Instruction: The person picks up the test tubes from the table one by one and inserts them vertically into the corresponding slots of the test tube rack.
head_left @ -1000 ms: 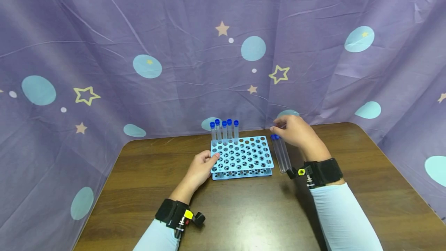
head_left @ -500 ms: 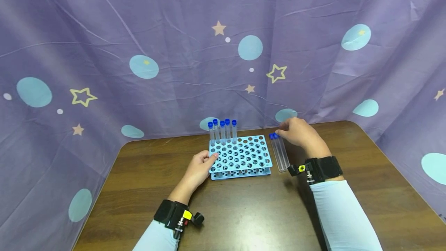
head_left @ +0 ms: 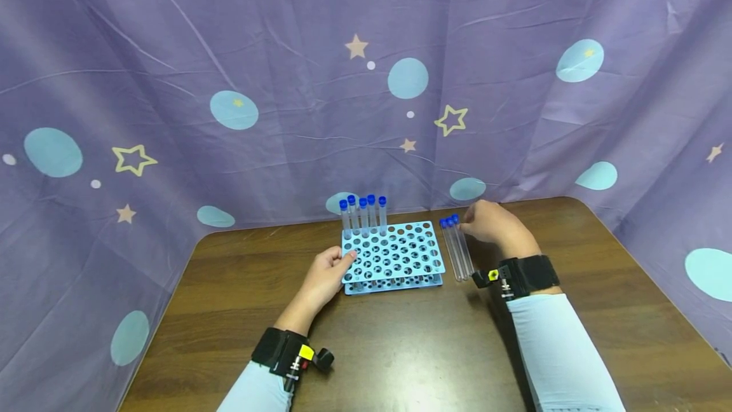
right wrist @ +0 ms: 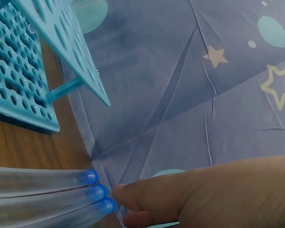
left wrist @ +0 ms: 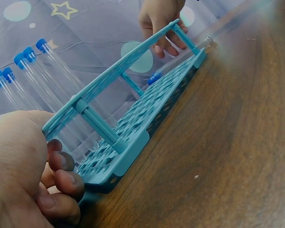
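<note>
My left hand (head_left: 327,272) grips the left end of a light blue test tube rack (head_left: 394,253), thumb on its top plate and fingers curled below it. Several clear test tubes (head_left: 363,218) with blue caps stand in the rack's back left holes. Right of the rack, three more capped tubes (head_left: 456,250) lie side by side on the table, their blue caps (right wrist: 96,192) toward the curtain. Beside the caps is my right hand (head_left: 493,224), fingertips right at the outermost one. In the left wrist view, the fingers of the right hand (left wrist: 162,23) hang loosely spread above a cap.
The brown wooden table (head_left: 394,348) ends at the back against a purple curtain (head_left: 320,81) with stars and ovals. Black straps with small cameras sit on both wrists. Many holes of the rack stand unfilled toward the right and front.
My right hand has come down and slightly toward me, to the right side of the lying tubes. The third cap, hidden earlier, now shows. My left hand keeps its grip on the rack.
</note>
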A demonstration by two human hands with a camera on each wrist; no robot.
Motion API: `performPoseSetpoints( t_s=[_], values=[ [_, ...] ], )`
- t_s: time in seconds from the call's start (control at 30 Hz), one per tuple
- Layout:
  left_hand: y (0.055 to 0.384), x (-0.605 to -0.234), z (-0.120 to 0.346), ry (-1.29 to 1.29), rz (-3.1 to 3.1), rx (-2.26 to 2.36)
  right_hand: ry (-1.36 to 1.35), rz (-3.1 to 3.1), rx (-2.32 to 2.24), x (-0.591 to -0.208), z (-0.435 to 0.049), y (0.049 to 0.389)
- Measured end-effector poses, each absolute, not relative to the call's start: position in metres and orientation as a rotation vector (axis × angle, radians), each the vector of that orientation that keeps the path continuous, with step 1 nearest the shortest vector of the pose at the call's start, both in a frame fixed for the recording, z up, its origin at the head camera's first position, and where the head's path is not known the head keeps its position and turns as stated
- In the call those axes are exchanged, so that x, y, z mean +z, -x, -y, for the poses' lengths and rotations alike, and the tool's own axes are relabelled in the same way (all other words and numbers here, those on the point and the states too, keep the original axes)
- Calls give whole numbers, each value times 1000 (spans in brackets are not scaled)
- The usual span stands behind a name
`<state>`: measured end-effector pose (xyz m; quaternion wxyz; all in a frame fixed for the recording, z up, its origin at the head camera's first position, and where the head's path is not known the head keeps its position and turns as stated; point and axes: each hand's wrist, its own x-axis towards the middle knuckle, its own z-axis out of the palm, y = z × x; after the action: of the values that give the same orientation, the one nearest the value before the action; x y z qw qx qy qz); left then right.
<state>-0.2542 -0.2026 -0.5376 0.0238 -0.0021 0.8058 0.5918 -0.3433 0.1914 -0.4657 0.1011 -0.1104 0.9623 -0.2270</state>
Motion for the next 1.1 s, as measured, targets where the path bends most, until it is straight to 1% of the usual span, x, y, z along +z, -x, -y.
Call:
performPoseSetpoints(
  t_s=[0.63,1.1],
  values=[
    [253,-536,203,18,-2467,1830,313,-2815,-686,-478,-188,347],
    [254,-536,203,23,-2454,1833,281,-2832,-693,-480,-189,347]
  ],
)
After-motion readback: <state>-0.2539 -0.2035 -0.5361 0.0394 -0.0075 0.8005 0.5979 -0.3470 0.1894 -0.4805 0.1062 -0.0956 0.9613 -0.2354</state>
